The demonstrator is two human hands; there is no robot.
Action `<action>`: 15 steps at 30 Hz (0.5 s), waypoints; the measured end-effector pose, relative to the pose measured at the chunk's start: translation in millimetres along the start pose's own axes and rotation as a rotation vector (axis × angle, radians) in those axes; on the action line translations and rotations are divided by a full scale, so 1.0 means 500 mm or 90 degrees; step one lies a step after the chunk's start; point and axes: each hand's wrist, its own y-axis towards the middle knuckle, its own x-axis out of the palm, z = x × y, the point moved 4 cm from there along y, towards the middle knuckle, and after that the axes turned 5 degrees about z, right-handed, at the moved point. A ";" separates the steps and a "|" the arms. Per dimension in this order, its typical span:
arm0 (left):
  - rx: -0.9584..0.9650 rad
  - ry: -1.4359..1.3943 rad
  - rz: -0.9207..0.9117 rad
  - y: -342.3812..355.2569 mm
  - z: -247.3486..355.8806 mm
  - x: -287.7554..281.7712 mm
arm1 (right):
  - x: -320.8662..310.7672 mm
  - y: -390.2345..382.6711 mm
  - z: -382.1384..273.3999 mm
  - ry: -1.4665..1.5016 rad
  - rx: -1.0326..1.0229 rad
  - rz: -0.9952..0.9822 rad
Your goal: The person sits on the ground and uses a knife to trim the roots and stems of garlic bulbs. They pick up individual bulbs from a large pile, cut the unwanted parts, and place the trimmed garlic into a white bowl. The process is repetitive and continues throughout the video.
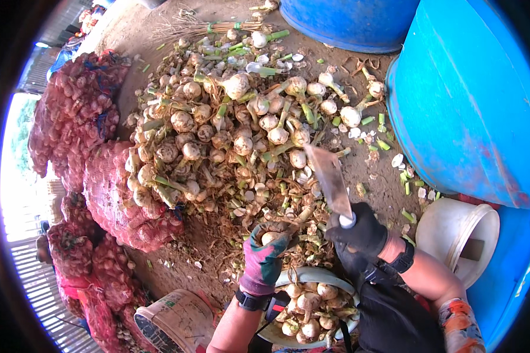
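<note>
My left hand (265,259), in a purple and green glove, grips a garlic bulb (271,237) with its stalk pointing up-right. My right hand (362,235), in a black glove, holds a broad knife (331,179) by the handle, blade raised and pointing away, just right of the bulb. Below both hands sits a pale bowl (330,274) filled with trimmed garlic bulbs (309,309). Ahead lies a large heap of untrimmed garlic (229,129) with green stalks on the dirt floor.
Red mesh sacks of garlic (118,188) are stacked on the left. Blue barrels (471,106) stand on the right and at the back. A white bucket (459,232) lies on its side at right; another bucket (176,320) sits at lower left. Cut stalks litter the ground.
</note>
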 end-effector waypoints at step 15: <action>0.032 0.418 -0.025 0.130 0.104 -0.056 | -0.003 -0.009 0.155 -0.287 0.187 -0.148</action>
